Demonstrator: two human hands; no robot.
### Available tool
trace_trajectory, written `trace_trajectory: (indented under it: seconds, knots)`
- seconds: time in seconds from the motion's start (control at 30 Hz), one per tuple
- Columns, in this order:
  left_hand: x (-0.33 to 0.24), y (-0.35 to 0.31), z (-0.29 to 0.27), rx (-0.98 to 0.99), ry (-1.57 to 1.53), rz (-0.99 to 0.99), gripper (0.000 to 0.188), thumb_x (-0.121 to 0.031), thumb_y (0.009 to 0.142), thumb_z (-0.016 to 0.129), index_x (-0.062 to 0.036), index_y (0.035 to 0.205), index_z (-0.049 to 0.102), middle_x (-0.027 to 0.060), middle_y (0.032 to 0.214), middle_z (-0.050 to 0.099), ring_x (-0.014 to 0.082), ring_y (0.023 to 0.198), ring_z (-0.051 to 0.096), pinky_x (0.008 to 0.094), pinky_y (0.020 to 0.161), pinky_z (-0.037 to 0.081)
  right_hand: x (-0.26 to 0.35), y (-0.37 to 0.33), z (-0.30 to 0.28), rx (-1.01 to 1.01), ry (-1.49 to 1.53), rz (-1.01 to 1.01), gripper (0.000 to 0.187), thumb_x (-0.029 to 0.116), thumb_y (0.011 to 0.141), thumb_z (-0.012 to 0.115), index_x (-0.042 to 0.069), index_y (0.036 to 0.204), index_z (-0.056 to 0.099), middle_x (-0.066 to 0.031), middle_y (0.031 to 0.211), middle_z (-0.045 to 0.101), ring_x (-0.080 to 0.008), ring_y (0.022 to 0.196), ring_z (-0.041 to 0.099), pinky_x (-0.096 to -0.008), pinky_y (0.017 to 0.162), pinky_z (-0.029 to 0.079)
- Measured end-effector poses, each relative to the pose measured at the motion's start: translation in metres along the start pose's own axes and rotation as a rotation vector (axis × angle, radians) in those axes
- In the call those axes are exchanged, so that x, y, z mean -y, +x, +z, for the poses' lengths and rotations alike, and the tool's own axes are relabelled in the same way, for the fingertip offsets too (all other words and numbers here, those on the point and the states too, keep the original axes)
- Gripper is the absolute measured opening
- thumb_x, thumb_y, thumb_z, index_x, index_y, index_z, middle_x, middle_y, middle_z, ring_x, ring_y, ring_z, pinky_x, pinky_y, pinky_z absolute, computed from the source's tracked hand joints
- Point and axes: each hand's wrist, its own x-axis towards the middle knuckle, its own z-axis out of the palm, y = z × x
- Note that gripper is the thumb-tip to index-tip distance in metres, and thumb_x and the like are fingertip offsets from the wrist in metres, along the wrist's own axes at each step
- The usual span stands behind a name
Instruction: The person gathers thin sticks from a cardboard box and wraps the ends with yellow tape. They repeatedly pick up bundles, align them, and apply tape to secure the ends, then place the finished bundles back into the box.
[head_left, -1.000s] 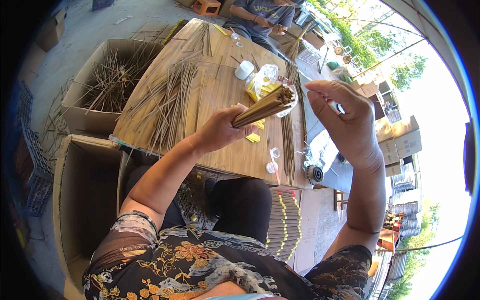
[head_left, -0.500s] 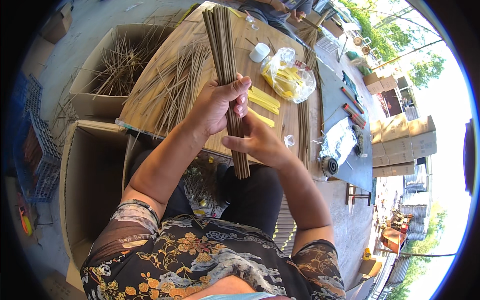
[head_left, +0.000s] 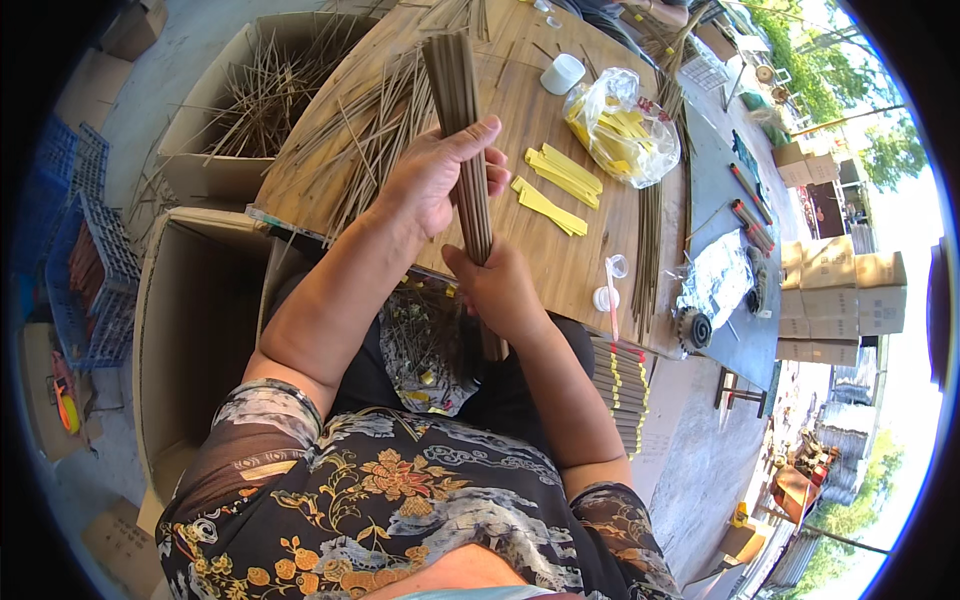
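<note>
The left hand (head_left: 425, 185) curls firmly round the middle of a stick bundle (head_left: 454, 85), and the right hand (head_left: 502, 290) closes lower down, towards 6 o'clock; two hands probably keep the sticks together. From the bundle, yellow strips (head_left: 566, 176) lie at 3 o'clock on the bench (head_left: 520, 115), seemingly for easy reach, loose sticks (head_left: 372, 140) at 10, an open carton (head_left: 200, 330) at 8.

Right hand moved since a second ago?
Yes: left in the picture. Against the wooden table, the right hand went from outside its right edge to its near edge, at the stick bundle.
</note>
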Motion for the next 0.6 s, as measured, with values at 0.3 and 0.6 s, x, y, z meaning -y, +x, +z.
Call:
trace_trajectory:
  seconds: [0.3, 0.6]
  knots:
    - [0.002, 0.004, -0.014, 0.297, -0.220, -0.030, 0.009, -0.012, 0.082, 0.059, -0.0092, 0.084, 0.051, -0.0028, 0.059, 0.046, 0.0060, 0.045, 0.042, 0.0205, 0.042, 0.034, 0.006, -0.003, -0.008, 0.341, 0.504, -0.022, 0.026, 0.020, 0.081, 0.064, 0.000, 0.085, 0.048, -0.0060, 0.065, 0.056, -0.0148, 0.055, 0.057, -0.0253, 0.050, 0.046]
    - [0.007, 0.001, -0.014, 0.193, -0.032, 0.029, 0.013, -0.016, 0.082, 0.061, -0.0058, 0.086, 0.053, 0.0022, 0.067, 0.055, 0.0086, 0.052, 0.050, 0.0213, 0.047, 0.042, 0.003, -0.003, 0.000, 0.223, 0.446, 0.058, 0.023, 0.018, 0.081, 0.064, 0.005, 0.079, 0.044, -0.0016, 0.057, 0.048, -0.0095, 0.043, 0.048, -0.0225, 0.038, 0.041]
